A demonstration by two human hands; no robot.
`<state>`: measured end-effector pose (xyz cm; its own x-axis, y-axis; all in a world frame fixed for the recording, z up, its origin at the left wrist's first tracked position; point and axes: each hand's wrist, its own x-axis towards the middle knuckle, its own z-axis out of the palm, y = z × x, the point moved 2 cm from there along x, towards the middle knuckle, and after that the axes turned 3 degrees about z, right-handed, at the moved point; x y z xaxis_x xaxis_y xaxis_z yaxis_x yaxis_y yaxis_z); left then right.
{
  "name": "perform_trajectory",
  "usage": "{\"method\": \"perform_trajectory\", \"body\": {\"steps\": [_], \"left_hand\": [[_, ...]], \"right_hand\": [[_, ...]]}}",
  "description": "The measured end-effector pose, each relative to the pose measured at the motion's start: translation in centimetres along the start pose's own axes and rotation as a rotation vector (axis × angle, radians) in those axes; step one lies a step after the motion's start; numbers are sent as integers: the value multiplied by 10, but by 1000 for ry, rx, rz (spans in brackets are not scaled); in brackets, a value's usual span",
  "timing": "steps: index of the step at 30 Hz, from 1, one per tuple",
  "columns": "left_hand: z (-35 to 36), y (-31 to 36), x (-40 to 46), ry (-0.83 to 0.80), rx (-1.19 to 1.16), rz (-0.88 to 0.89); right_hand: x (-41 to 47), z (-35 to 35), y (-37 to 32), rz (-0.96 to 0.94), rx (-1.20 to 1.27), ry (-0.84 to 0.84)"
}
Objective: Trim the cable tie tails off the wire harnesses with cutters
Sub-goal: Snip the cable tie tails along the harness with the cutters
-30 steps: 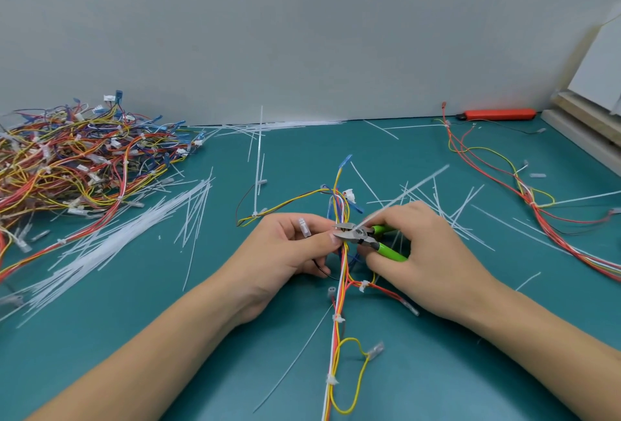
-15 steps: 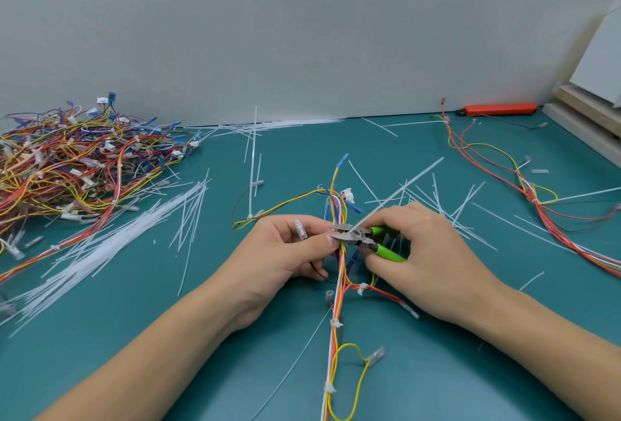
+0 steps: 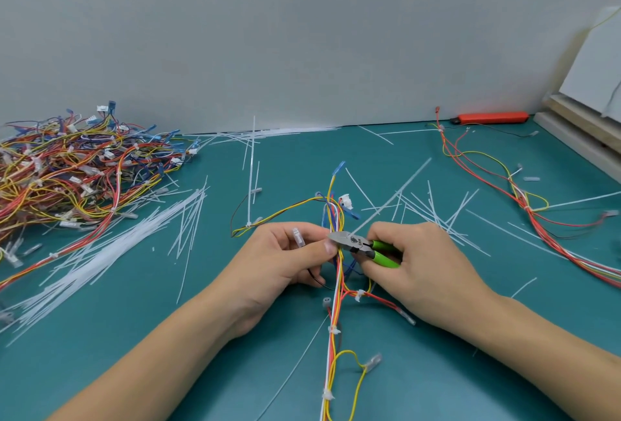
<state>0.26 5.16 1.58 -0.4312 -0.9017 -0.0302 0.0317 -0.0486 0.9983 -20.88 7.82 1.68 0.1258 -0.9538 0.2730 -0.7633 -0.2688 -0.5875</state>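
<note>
A wire harness [image 3: 332,330] of red, yellow and white wires runs up the middle of the green mat. My left hand [image 3: 279,262] pinches it between thumb and fingers just left of the cutter jaws. My right hand [image 3: 420,269] grips the green-handled cutters [image 3: 363,245], whose steel jaws sit against the harness at a cable tie. A long white tie tail [image 3: 396,195] slants up to the right from the jaws. Trimmed ties [image 3: 332,330] show lower on the harness.
A big heap of harnesses [image 3: 74,175] lies at the far left, with loose white tie tails [image 3: 111,252] beside it. More cut tails [image 3: 437,215] are scattered right of centre. Another harness [image 3: 524,205] lies at right, an orange tool [image 3: 490,117] by the wall.
Both hands and the cutters stay at the same tie on the harness. The view has shifted slightly; the tie tail still sticks out from the jaws.
</note>
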Motion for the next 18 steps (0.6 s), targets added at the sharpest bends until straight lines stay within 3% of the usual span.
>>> {"method": "perform_trajectory", "body": {"steps": [18], "left_hand": [[-1,-2,1,-1,12,-6]], "right_hand": [[1,-4,-5,-53,13,8]]}}
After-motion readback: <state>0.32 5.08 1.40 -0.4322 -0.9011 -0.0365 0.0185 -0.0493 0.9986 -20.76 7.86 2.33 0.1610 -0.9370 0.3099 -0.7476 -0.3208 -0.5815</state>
